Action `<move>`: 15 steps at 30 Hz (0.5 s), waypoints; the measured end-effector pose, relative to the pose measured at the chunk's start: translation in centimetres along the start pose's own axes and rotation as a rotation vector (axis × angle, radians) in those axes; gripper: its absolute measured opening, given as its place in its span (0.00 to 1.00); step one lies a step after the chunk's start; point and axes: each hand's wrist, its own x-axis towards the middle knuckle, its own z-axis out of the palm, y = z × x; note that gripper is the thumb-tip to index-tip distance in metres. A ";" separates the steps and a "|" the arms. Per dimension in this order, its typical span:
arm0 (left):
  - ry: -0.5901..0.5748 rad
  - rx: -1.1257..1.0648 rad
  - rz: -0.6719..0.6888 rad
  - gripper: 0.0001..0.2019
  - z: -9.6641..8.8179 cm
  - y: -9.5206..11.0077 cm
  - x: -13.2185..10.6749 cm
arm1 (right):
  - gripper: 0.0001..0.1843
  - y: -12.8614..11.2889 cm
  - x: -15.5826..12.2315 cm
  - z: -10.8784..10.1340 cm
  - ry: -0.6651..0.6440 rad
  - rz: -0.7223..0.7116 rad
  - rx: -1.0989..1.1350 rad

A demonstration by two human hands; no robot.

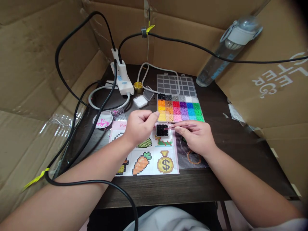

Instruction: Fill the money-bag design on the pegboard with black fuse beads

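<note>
My right hand grips pink tweezers, their tips reaching into the black beads of a small clear box. Just left of that box is my left hand, its fingers curled and its thumb stretched toward the box; what the fingers hold, if anything, is hidden. Under the left hand lies a pattern sheet with pixel pictures of a carrot and a money bag. A clear pegboard lies partly beneath my right hand, bearing an orange bead outline.
Behind my hands stands an open bead case sorted by colour. White beads fill another small box. A dish of pink beads sits left. Around are a power strip, black cables, a bottle and cardboard walls.
</note>
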 end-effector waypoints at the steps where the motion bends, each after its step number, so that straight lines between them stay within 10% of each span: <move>1: 0.001 -0.001 0.001 0.23 0.0 0.0 0.0 | 0.04 0.0 0.0 0.0 0.000 0.002 -0.003; 15: 0.007 -0.009 0.006 0.24 0.2 0.4 0.0 | 0.02 -0.9 -0.4 -0.6 0.107 -0.018 -0.041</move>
